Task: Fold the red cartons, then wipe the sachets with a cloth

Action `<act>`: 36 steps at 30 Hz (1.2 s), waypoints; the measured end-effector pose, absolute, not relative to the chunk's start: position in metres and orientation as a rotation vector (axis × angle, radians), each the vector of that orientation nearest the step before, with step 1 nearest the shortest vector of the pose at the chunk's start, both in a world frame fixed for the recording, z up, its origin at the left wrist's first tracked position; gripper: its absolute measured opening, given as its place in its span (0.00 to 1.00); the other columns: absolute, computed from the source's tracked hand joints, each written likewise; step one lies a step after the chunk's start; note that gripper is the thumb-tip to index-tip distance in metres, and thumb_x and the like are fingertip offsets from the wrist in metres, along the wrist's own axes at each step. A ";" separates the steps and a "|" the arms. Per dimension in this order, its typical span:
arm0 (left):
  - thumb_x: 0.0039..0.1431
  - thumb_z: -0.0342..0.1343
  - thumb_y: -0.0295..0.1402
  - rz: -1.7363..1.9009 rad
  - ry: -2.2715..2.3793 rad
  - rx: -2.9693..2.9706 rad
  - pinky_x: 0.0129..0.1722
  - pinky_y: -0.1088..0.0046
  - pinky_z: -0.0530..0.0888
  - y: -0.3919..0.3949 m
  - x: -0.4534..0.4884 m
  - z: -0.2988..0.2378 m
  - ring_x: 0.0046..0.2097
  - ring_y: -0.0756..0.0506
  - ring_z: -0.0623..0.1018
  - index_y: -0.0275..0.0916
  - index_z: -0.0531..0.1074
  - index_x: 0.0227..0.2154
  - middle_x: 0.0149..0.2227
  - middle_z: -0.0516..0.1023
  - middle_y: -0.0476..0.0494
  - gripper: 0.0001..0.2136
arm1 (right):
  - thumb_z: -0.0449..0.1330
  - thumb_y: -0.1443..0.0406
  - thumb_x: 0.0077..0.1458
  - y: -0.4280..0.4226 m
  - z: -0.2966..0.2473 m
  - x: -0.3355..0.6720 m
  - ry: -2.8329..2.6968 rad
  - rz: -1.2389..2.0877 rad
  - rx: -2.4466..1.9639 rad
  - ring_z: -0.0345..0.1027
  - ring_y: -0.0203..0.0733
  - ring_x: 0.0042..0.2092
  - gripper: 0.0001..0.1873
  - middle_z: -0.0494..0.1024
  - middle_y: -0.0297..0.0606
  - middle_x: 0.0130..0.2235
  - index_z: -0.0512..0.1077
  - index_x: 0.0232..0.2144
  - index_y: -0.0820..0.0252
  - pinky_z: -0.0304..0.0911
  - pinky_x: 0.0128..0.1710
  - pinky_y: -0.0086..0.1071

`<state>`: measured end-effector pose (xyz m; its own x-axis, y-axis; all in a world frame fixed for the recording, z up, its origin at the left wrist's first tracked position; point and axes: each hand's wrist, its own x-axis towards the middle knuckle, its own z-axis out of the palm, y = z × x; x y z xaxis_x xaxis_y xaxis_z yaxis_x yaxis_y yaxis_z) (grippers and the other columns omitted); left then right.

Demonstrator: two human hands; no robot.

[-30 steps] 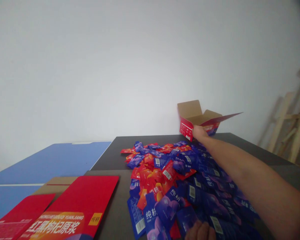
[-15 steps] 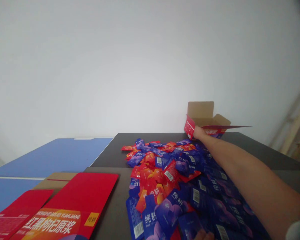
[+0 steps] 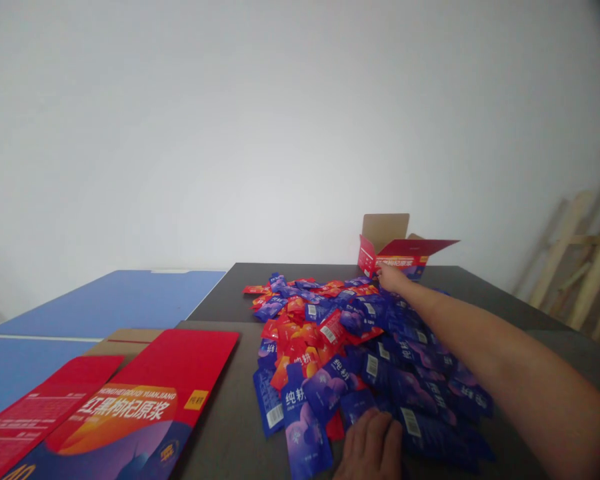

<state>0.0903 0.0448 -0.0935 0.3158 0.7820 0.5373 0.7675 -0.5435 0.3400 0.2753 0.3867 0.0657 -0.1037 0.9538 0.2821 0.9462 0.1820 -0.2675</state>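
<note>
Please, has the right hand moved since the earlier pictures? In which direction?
Yes, downward in the picture: the right hand overlapped the far edge of the dark table earlier; now it appears mostly below that edge.

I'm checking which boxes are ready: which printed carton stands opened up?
The red carton at the dark table's far end, by the right hand. Its flaps spread; the front-left cartons lie flat.
</note>
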 end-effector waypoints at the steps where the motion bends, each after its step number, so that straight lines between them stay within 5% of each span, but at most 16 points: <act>1: 0.55 0.54 0.29 0.994 1.502 2.475 0.56 0.59 0.72 0.043 0.087 -0.083 0.59 0.37 0.69 0.46 0.63 0.59 0.56 0.72 0.43 0.26 | 0.54 0.70 0.56 0.377 0.063 0.276 -2.088 0.016 -1.776 0.72 0.43 0.40 0.14 0.79 0.48 0.40 0.72 0.44 0.66 0.61 0.39 0.28; 7: 0.52 0.50 0.29 0.944 1.330 2.399 0.64 0.56 0.60 0.035 0.071 -0.028 0.63 0.37 0.61 0.36 0.61 0.60 0.61 0.63 0.36 0.29 | 0.48 0.69 0.61 0.303 0.048 0.282 -2.111 -0.088 -1.639 0.69 0.42 0.48 0.15 0.77 0.48 0.46 0.72 0.44 0.65 0.59 0.49 0.29; 15: 0.51 0.48 0.25 1.019 1.305 2.528 0.65 0.54 0.58 0.044 0.067 -0.019 0.64 0.38 0.59 0.33 0.60 0.60 0.61 0.62 0.32 0.30 | 0.49 0.65 0.60 0.195 0.017 0.277 -2.125 -0.106 -1.478 0.69 0.40 0.39 0.13 0.76 0.41 0.35 0.73 0.32 0.61 0.60 0.42 0.30; 22: 0.51 0.48 0.24 1.030 1.334 2.622 0.65 0.48 0.53 0.053 0.063 -0.019 0.68 0.37 0.50 0.34 0.53 0.64 0.66 0.56 0.34 0.34 | 0.53 0.61 0.57 0.125 -0.020 0.266 -1.959 -0.149 -1.359 0.67 0.49 0.51 0.16 0.77 0.43 0.45 0.74 0.45 0.55 0.60 0.52 0.41; 30: 0.51 0.49 0.24 1.186 1.208 2.704 0.62 0.54 0.59 0.046 0.055 -0.010 0.63 0.39 0.61 0.35 0.65 0.54 0.58 0.65 0.33 0.24 | 0.50 0.63 0.59 0.085 -0.048 0.257 -1.789 -0.196 -1.520 0.63 0.51 0.53 0.20 0.71 0.46 0.54 0.70 0.52 0.57 0.59 0.52 0.46; 36: 0.53 0.48 0.25 1.257 1.792 2.416 0.57 0.58 0.63 0.050 -0.019 0.019 0.55 0.40 0.67 0.36 0.67 0.47 0.49 0.70 0.34 0.17 | 0.49 0.65 0.60 0.081 -0.053 0.252 -1.865 -0.286 -1.413 0.63 0.50 0.53 0.16 0.71 0.47 0.53 0.70 0.48 0.62 0.60 0.50 0.44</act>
